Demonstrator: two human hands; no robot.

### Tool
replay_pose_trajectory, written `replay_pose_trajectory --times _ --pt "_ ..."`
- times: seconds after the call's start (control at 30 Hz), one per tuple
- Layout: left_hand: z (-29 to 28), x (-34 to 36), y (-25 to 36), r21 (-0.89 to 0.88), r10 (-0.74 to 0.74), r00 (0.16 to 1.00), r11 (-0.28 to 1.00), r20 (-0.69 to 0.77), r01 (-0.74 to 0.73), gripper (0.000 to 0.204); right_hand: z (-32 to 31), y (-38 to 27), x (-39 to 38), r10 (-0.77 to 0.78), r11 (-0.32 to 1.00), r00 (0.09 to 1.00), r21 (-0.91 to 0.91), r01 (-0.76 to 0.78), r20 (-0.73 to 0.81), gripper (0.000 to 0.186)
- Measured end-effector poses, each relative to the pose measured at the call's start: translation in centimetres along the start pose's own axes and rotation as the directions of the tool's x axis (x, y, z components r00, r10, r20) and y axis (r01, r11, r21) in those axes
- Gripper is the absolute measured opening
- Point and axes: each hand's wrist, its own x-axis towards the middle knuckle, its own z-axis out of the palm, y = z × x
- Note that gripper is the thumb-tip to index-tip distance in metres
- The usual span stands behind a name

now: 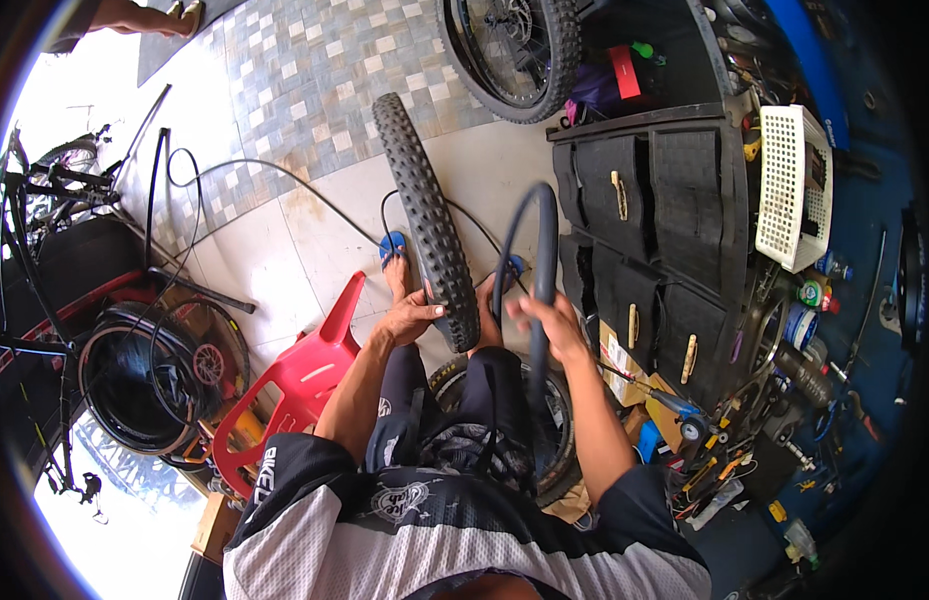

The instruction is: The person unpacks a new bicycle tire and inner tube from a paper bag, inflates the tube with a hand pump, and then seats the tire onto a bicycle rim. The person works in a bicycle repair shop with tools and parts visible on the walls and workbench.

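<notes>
My left hand (416,314) grips the lower part of an upright black knobby tire (408,170), with my thumb on its side. My right hand (544,322) is around a looped black inner tube (545,225), fingers curled loosely over it, just right of the tire. Below, between my legs, part of another tired wheel (556,440) shows, mostly hidden by my legs and shorts. An air hose (304,186) runs across the floor behind the tire toward my feet in blue flip-flops (392,240).
A red plastic chair (322,355) is at left, near bike frames and wheels (134,375). Black drawers (684,180), a white basket (792,130), scattered tools (734,460) and a tire inflator (684,415) line the right. A wheel (509,55) stands ahead; another person's foot (189,15) shows top left.
</notes>
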Motion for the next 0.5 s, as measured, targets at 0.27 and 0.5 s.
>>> replay_pose_trajectory --times 0.27,0.5 --pt "-4.0 -1.8 -4.7 0.176 -0.157 0.983 0.969 -0.092 0.171 0.082 9.1 -1.6 12.9 0.131 0.984 0.959 0.086 -0.157 0.250 0.060" --pt "-4.9 1.9 2.9 -0.098 0.121 0.962 0.984 -0.244 -0.148 0.091 11.6 0.8 11.0 0.079 0.996 0.968 -0.050 -0.069 0.239 0.067"
